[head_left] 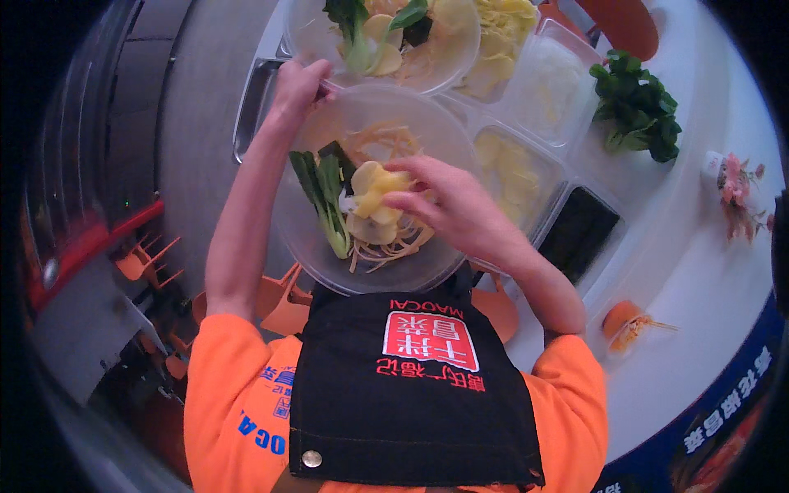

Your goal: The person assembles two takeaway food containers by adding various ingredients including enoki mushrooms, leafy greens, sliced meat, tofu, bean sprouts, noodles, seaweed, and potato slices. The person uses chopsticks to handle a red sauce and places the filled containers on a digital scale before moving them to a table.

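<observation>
A large clear plastic bowl (304,246) is in front of my chest. My left hand (301,85) is closed on its far left rim. Inside lie green leafy stalks (329,205), a dark sheet-like piece (339,158), pale noodle-like strips (382,141) and round pale potato-like slices (366,176). My right hand (456,201) is inside the bowl's outline, fingers pinched on yellow potato slices (385,187) just over the other food. Whether these slices touch the pile below I cannot tell.
Beyond stands a second clear bowl (460,62) of similar food. To the right are trays of shredded yellow food (497,41), white strips (549,90), yellow slices (509,177) and dark sheets (578,230). Leafy greens (637,107), pink flowers (734,185) and an orange container (623,324) sit farther right.
</observation>
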`<act>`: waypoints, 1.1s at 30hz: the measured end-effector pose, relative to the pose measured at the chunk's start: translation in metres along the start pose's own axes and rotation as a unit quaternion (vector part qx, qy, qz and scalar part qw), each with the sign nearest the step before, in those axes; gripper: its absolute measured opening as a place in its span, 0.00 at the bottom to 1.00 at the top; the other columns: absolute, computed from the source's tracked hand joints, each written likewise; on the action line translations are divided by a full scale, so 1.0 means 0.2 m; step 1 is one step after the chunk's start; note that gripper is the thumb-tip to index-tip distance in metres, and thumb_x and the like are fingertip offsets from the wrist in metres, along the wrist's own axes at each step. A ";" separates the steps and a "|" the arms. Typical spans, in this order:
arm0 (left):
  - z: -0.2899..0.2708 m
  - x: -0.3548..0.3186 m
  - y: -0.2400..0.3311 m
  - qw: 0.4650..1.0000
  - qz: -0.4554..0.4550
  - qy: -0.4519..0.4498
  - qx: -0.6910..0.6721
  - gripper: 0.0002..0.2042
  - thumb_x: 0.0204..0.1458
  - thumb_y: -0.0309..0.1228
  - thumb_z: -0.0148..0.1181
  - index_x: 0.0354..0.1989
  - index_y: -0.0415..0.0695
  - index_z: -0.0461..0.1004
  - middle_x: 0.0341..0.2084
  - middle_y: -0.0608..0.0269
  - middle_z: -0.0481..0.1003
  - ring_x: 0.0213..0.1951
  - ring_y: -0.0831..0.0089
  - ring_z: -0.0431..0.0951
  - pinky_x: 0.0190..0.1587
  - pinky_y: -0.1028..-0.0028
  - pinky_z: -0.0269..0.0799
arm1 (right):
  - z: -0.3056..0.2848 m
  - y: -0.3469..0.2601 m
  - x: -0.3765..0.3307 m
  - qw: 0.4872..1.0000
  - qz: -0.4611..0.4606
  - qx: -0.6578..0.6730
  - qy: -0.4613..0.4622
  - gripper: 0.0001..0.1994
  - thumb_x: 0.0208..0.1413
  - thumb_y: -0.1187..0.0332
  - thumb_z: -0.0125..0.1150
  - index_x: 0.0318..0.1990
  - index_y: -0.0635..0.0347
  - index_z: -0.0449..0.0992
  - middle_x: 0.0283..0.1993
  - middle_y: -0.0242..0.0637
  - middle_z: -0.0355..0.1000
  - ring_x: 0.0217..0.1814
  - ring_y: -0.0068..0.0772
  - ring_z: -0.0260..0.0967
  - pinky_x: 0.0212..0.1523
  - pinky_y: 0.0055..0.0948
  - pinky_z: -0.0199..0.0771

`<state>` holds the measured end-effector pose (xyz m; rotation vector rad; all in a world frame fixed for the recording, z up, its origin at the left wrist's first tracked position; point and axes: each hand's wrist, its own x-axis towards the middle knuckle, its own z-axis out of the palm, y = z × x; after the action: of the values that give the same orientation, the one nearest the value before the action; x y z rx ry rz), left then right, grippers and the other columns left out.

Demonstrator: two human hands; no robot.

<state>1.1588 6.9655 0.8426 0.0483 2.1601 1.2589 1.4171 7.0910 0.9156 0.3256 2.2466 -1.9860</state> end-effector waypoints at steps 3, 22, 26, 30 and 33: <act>-0.03 -0.01 -0.02 0.999 0.020 0.009 -0.037 0.05 0.47 0.29 0.54 0.24 0.41 0.69 0.14 0.65 0.68 0.14 0.75 0.69 0.14 0.76 0.62 | -0.02 0.09 -0.01 0.986 -0.102 -0.048 0.125 0.14 0.56 0.68 0.61 0.47 0.66 0.73 0.44 0.44 0.72 0.42 0.30 0.73 0.41 0.30 0.75; -0.35 0.12 -0.41 0.985 0.026 0.111 -0.131 0.18 0.54 0.29 0.51 0.52 0.34 0.67 0.18 0.63 0.69 0.13 0.76 0.67 0.11 0.80 0.60 | -1.08 1.67 0.74 0.702 0.125 -0.630 0.308 0.11 0.46 0.72 0.56 0.39 0.59 0.77 0.43 0.42 0.70 0.52 0.45 0.65 0.50 0.38 0.66; -0.35 0.19 -0.49 0.990 -0.022 0.084 -0.109 0.16 0.53 0.29 0.51 0.49 0.36 0.68 0.16 0.63 0.70 0.12 0.77 0.67 0.11 0.80 0.60 | -1.12 1.75 0.63 0.718 0.127 -0.613 0.304 0.09 0.43 0.74 0.57 0.34 0.56 0.79 0.41 0.41 0.70 0.49 0.44 0.66 0.49 0.39 0.67; -0.39 0.29 -0.57 0.991 -0.006 0.044 -0.126 0.16 0.51 0.28 0.51 0.47 0.35 0.68 0.16 0.62 0.70 0.11 0.77 0.66 0.11 0.79 0.60 | -1.10 1.67 0.56 0.753 0.099 -0.557 0.335 0.05 0.45 0.74 0.56 0.28 0.58 0.78 0.39 0.44 0.71 0.47 0.45 0.69 0.45 0.39 0.70; -0.42 0.33 -0.57 0.991 -0.017 0.037 -0.128 0.22 0.50 0.27 0.50 0.55 0.34 0.63 0.17 0.62 0.71 0.11 0.77 0.66 0.11 0.79 0.59 | -1.08 1.51 0.57 0.807 0.136 -0.444 0.365 0.04 0.44 0.73 0.58 0.28 0.60 0.78 0.34 0.45 0.72 0.42 0.46 0.71 0.43 0.38 0.71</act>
<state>1.0921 6.8602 0.7487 -0.1434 2.0326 1.5291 1.3895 7.3478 0.6251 1.3277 2.9879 -0.5062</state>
